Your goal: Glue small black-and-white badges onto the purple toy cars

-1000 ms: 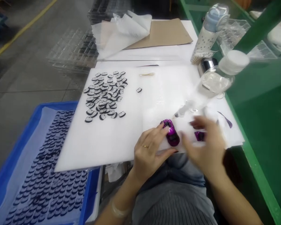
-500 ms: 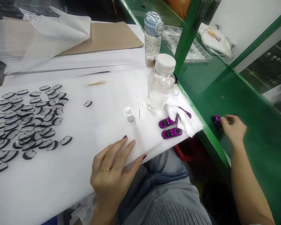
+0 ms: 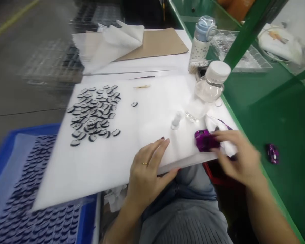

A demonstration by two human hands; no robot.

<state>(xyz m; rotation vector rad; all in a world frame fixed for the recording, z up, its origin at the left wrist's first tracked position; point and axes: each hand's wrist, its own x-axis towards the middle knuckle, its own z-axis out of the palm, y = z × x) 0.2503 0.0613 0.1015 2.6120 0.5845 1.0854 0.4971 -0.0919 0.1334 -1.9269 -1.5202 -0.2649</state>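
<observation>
- Dark curved pieces [image 3: 93,113] scattered across white surface [image 3: 99,166];
- my left hand [image 3: 146,171] at its near edge, spread loosely;
- blurred purple cars [image 3: 202,141] against my right hand [image 3: 241,159]; whether clamped, cannot tell;
- lone purple car [image 3: 272,153] on green surface [image 3: 295,193]

The left arm [image 3: 120,220] slants up from the bottom of the view, its wrist nearly straight, ending in the left grip [image 3: 143,176], back upward, with the fingers lightly bent and held close together and the thumb stretched out well apart from them. The right arm [image 3: 268,211] rises from the lower right corner to the right grip [image 3: 244,161], which is blurred, its fingers pointing leftward above the thumb; how firmly they close cannot be made out.
</observation>
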